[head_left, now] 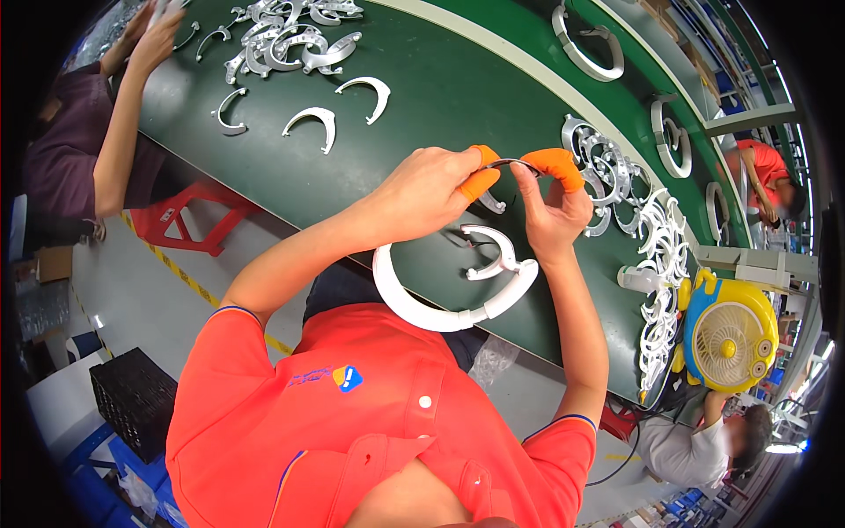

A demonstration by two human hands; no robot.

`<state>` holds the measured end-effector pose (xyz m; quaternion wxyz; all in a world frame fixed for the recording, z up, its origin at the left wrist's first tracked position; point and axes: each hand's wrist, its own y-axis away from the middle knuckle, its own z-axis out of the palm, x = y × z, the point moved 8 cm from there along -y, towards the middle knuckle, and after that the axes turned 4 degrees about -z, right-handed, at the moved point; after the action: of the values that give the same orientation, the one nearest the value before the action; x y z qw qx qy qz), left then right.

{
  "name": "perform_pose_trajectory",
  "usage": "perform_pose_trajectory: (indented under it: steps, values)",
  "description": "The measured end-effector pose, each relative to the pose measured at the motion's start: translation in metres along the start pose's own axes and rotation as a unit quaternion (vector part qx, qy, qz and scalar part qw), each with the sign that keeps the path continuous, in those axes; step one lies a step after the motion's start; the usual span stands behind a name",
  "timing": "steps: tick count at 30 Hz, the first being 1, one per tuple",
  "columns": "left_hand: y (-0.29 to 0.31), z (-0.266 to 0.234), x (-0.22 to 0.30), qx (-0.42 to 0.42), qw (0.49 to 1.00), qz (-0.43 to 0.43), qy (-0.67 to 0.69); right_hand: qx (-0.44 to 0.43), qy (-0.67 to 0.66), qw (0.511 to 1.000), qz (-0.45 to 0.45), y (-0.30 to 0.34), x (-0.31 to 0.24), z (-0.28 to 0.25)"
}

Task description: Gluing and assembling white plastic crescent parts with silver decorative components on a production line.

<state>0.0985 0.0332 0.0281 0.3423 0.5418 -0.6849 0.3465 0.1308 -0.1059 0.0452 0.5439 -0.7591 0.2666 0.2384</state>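
Observation:
Above the near table edge, my left hand (pixel 440 183) and my right hand (pixel 553 198) pinch the two ends of a thin, dark curved strip (pixel 508 162). Orange finger covers sit on fingertips of both hands. The strip's exact kind is too small to make out. Below my hands, at the table edge, is a large white C-shaped band (pixel 422 310) with a smaller white curved piece (pixel 497 255) at its open side and a dark wire near it. Another small silver curved piece (pixel 491 201) lies partly hidden behind my left fingers.
Silver curved pieces (pixel 290 40) are heaped far left, with loose arcs (pixel 312 125) nearer. More silver rings (pixel 607 167) and stacked white arcs (pixel 662 264) lie right. A conveyor (pixel 651 92) carries white bands. A yellow fan (pixel 731 343) stands right. Co-workers sit left and right.

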Motion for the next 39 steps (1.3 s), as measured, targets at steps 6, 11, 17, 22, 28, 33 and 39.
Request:
perform_pose_trajectory:
  steps: [6, 11, 17, 22, 28, 33, 39]
  values:
    - [0.001, 0.0, -0.004, -0.011, 1.0, -0.011, 0.008, -0.008, -0.003, 1.0, -0.008, 0.001, -0.002, 0.004]
    - [0.002, 0.002, -0.006, -0.029, 0.998, -0.035, 0.046, -0.023, 0.027, 0.999, -0.007, 0.002, -0.003, 0.003]
    - [0.002, -0.003, -0.011, -0.017, 0.997, -0.043, 0.062, -0.01, -0.099, 0.99, 0.103, 0.006, 0.007, 0.009]
    - [0.003, -0.01, -0.009, -0.003, 0.997, -0.034, 0.075, -0.017, -0.147, 0.982, 0.114, -0.001, 0.005, 0.016]
    - [0.025, -0.044, -0.027, 0.12, 0.976, -0.043, 0.179, 0.043, -0.199, 0.961, 0.188, -0.027, 0.027, 0.025]
    - [0.058, -0.088, -0.053, 0.216, 0.948, -0.077, 0.218, -0.18, 0.128, 0.971, 0.096, -0.021, 0.024, 0.121]
    - [0.065, -0.099, -0.069, 0.266, 0.899, -0.071, 0.339, -0.259, 0.294, 0.92, 0.016, -0.022, 0.02, 0.184]
